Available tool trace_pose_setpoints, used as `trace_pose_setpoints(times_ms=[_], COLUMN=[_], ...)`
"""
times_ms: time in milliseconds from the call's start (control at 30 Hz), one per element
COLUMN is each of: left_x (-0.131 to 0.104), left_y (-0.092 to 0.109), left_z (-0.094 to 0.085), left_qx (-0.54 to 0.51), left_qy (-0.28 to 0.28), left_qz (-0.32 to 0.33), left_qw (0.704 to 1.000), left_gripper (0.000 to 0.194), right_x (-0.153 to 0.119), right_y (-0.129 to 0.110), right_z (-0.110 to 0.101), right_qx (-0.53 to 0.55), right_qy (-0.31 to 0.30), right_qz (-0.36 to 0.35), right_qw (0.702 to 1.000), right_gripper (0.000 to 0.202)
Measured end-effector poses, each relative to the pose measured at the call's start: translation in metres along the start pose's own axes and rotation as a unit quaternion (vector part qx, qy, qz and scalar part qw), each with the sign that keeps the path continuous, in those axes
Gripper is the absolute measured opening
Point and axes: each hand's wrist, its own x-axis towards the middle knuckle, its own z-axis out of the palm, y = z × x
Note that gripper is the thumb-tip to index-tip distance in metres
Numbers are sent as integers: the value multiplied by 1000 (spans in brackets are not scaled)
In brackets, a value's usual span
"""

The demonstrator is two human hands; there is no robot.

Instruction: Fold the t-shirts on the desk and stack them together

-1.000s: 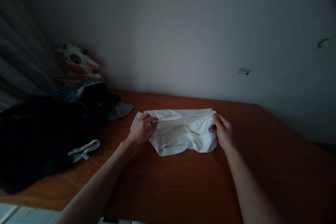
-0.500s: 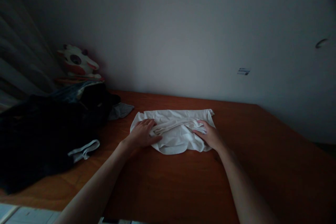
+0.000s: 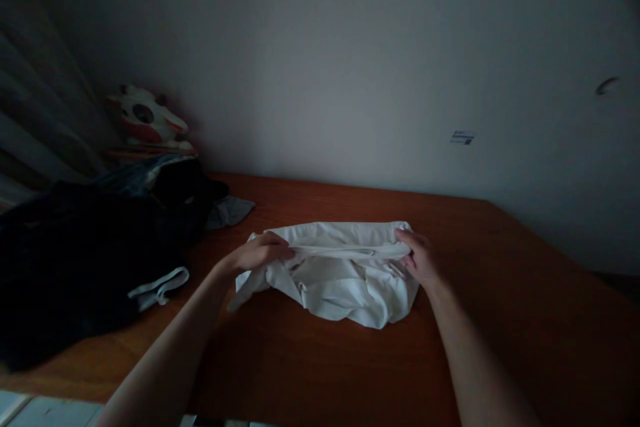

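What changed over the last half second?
The white cloth shifted toward the person, its near side spreading closer. The left grip and right grip moved apart, the right one outward to the right; the bunched fold between them is now drawn out straighter. Both have hold of the cloth.
Unchanged: dark clothes pile, cow-shaped toy.

White garment (image 3: 345, 290): thin-looking cloth, matt, wrinkled. Desk (image 3: 320, 367): wood, smooth, faint sheen. Dark clothes (image 3: 85, 260): matt cloth, weave lost in shadow. Grey cloth (image 3: 230, 211): matt, soft-looking. Cow figure (image 3: 150, 121): smooth-looking, material unclear. Wall (image 3: 325, 80): matt, smooth, painted-looking. Label (image 3: 463, 138): flat, paper-like. Curtain (image 3: 40, 93): cloth, matt, softly pleated.
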Motion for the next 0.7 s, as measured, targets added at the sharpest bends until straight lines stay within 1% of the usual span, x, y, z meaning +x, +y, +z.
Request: trace_pose_setpoints(times_ms=[33, 67, 133, 200, 233, 267, 300, 333, 367, 400, 433, 467, 500, 533, 567, 600, 633, 667, 700], left_x=[-3, -6, -11, -13, -13, -11, -7, -3, 2, 8, 14, 19, 23, 26, 28, 29, 29, 29, 28], left_y=[-3, -7, -17, -25, -27, -27, -26, -24, -23, -22, -22, -24, -28, -33, -38, -42, -45, -47, -47], left_z=[-3, -6, -9, -9, -9, -8, -7, -7, -7, -8, -10, -12, -13, -15, -15, -13, -11, -7, -2], left_qx=[-73, -137, -223, -253, -257, -271, -303, -345, -389, -425, -444, -441, -420, -383, -335, -283, -228, -171, -108], left_qy=[-55, -106, -187, -243, -249, -225, -169, -81, 28, 137, 233, 306, 364, 408, 438, 452, 447, 426, 390], left_qz=[1, 7, 23, 35, 37, 41, 54, 76, 101, 122, 136, 139, 131, 117, 101, 86, 73, 64, 63], left_qw=[996, 985, 956, 936, 933, 935, 936, 932, 915, 886, 854, 832, 821, 821, 828, 842, 862, 886, 912], left_gripper=[35, 33, 29, 29, 31, 33, 33, 31, 28, 30, 37, 45, 50, 54, 58, 60, 60, 59, 56], right_x=[-2, -6, -16, -23, -25, -24, -22, -17, -11, -4, 2, 9, 14, 19, 22, 24, 25, 25, 24], right_y=[0, 1, 3, 5, 4, 3, 0, -3, -5, -7, -7, -5, 0, 6, 14, 22, 29, 36, 40], right_z=[-6, -12, -23, -28, -27, -24, -20, -14, -8, -3, 1, 4, 5, 4, 2, 0, -2, -4, -5], right_qx=[21, 27, 21, 18, 21, 31, 46, 58, 59, 49, 29, 5, -20, -43, -67, -98, -141, -194, -250], right_qy=[-19, -42, -116, -215, -252, -267, -253, -209, -141, -60, 23, 95, 152, 192, 215, 223, 221, 214, 200], right_qz=[12, 25, 69, 117, 127, 119, 88, 38, -19, -73, -117, -144, -152, -150, -146, -145, -150, -162, -176], right_qw=[1000, 998, 991, 970, 959, 956, 962, 975, 988, 994, 992, 985, 976, 969, 963, 959, 953, 944, 931], right_gripper=[60, 63, 62, 56, 53, 50, 48, 46, 45, 46, 49, 54, 58, 61, 61, 59, 57, 55, 53])
